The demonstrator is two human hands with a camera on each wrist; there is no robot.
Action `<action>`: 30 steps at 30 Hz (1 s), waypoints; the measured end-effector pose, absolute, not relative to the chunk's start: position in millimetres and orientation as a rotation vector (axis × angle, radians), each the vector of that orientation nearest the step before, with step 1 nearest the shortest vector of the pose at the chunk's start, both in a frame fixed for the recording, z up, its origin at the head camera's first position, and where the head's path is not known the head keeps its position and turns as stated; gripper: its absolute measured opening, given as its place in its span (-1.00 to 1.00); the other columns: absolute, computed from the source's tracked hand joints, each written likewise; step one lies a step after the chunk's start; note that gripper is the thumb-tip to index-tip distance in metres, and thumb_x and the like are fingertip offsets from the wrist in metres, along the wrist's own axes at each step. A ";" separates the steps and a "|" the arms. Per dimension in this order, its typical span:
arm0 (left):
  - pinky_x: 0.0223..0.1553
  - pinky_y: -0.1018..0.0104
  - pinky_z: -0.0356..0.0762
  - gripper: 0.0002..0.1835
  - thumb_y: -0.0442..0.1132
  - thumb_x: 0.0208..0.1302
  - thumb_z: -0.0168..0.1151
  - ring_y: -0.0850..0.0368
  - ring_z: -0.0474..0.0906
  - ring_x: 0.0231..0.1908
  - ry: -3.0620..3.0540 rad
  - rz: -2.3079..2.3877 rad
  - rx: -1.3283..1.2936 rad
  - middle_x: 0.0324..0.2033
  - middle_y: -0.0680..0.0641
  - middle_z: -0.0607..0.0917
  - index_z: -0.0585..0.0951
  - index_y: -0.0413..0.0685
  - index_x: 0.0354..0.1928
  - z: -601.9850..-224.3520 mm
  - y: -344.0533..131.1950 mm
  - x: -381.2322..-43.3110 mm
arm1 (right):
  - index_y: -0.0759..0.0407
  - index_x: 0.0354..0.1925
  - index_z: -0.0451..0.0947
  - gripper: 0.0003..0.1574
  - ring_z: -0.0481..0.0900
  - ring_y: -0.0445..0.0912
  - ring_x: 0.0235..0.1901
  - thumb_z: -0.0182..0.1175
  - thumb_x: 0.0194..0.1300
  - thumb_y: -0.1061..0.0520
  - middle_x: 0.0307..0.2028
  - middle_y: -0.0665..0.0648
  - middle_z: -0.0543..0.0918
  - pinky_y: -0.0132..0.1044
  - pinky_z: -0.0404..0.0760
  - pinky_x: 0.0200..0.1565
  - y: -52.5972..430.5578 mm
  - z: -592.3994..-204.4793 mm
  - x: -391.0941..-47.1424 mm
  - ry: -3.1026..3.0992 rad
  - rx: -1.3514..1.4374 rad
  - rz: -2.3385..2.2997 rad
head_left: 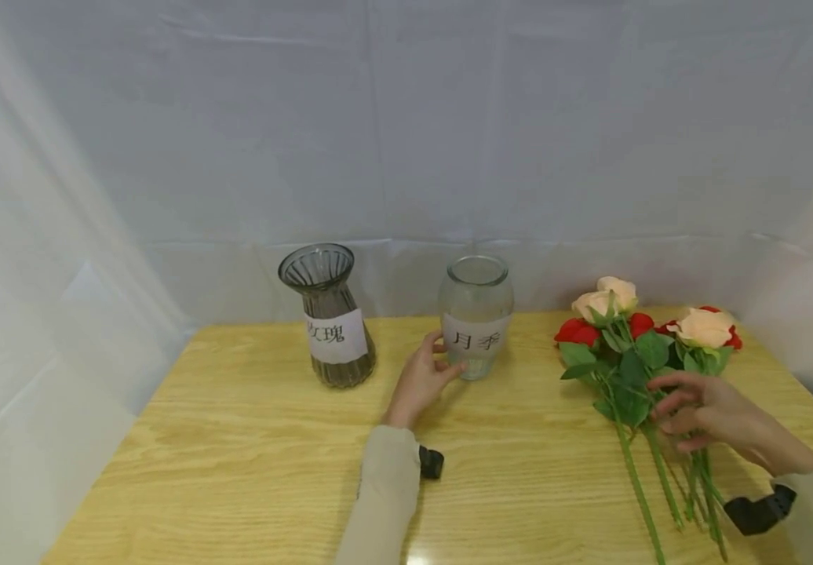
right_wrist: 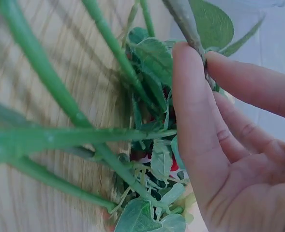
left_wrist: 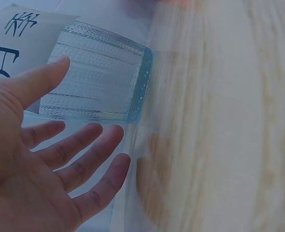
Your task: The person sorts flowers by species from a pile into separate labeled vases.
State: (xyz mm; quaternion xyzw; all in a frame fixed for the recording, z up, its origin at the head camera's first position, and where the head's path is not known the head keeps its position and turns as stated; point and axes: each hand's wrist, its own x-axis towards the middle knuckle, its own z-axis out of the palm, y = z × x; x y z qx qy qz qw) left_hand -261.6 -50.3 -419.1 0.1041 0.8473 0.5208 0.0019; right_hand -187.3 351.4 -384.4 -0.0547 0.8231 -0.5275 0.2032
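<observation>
Right wrist view: our right hand (right_wrist: 244, 159) pinches a grey-green stem (right_wrist: 185, 21) between its fingertips, among the red and peach roses (head_left: 636, 369) lying on the table (head_left: 237, 447). Our left hand (head_left: 419, 383) spreads its fingers at the clear glass vase (head_left: 477, 308); contact we cannot tell. We seem to be singling out one stem; next calls for drawing it free without snagging leaves.

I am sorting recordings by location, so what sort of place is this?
Probably an improvised filming booth: white sheeting hangs behind and beside a wood-grain table, where a labelled clear glass vase stands.
</observation>
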 end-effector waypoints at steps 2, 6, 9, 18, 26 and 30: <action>-0.04 0.00 0.64 -0.28 -0.20 0.37 0.38 -0.17 0.61 0.06 2.654 1.635 0.324 0.23 -0.30 0.54 0.30 -0.19 0.47 -419.2 -50.3 -261.5 | 0.65 0.40 -0.03 -0.17 0.71 -0.01 -0.24 0.18 0.35 0.41 -0.16 0.11 0.62 -0.07 0.74 -0.29 351.4 -384.3 -186.5 2.289 -0.150 -1.500; -0.03 0.00 0.64 -0.28 -0.20 0.36 0.38 -0.17 0.62 0.05 2.662 1.630 0.340 0.22 -0.31 0.55 0.31 -0.21 0.46 -420.1 -50.1 -262.3 | 0.55 0.39 0.14 -0.26 0.71 -0.01 -0.25 0.20 0.35 0.41 -0.17 0.08 0.62 -0.07 0.75 -0.27 350.3 -385.1 -185.3 2.279 -0.134 -1.570; -0.03 0.00 0.64 -0.29 -0.20 0.35 0.39 -0.18 0.63 0.03 2.675 1.623 0.355 0.21 -0.32 0.55 0.32 -0.23 0.45 -421.2 -49.9 -263.1 | 0.30 0.34 0.32 -0.36 0.71 -0.02 -0.25 0.21 0.34 0.42 -0.17 0.07 0.63 -0.08 0.75 -0.25 348.2 -387.2 -184.4 2.272 -0.119 -1.647; -0.05 0.00 0.65 -0.28 -0.18 0.37 0.38 -0.19 0.62 0.05 2.644 1.644 0.356 0.22 -0.32 0.54 0.30 -0.23 0.46 -421.8 -50.8 -262.6 | -0.19 0.01 0.51 -0.39 0.72 -0.05 -0.30 0.13 0.34 0.53 -0.26 0.07 0.67 -0.12 0.75 -0.29 338.5 -395.4 -181.5 2.106 -0.110 -2.025; -0.02 -0.02 0.64 -0.28 -0.17 0.40 0.34 -0.20 0.60 0.09 2.628 1.651 0.354 0.23 -0.32 0.53 0.27 -0.21 0.48 -421.9 -51.1 -263.6 | -0.07 0.14 0.39 -0.41 0.70 -0.08 -0.25 0.19 0.34 0.49 -0.23 0.05 0.65 -0.11 0.75 -0.23 333.8 -391.4 -182.5 2.173 0.006 -2.016; -0.02 -0.02 0.64 -0.28 -0.16 0.40 0.34 -0.22 0.60 0.10 2.623 1.651 0.350 0.24 -0.33 0.52 0.28 -0.21 0.48 -421.6 -51.7 -263.4 | 0.04 0.25 0.29 -0.39 0.69 -0.11 -0.22 0.19 0.37 0.44 -0.19 0.02 0.63 -0.09 0.74 -0.18 330.7 -387.9 -183.8 2.228 0.037 -1.979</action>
